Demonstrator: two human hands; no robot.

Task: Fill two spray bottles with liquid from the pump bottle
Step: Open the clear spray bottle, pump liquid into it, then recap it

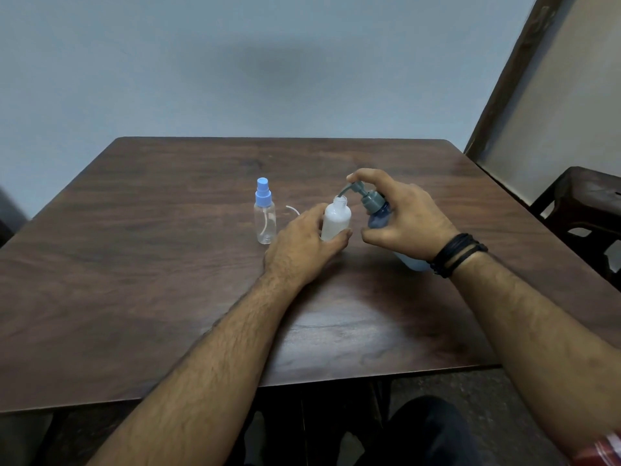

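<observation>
Left hand [304, 242] grips open spray bottle [335, 218]; right hand [403, 215] holds pump bottle [379, 213] just beside it.

No text, label, brand, number or sign can be read anywhere in the view. The capped spray bottle [265, 215], the open spray bottle [335, 218] and the pump bottle [379, 213] are seen to carry no legible print, and nothing written is shown on the worktop [168, 264] or the wall behind it.
</observation>
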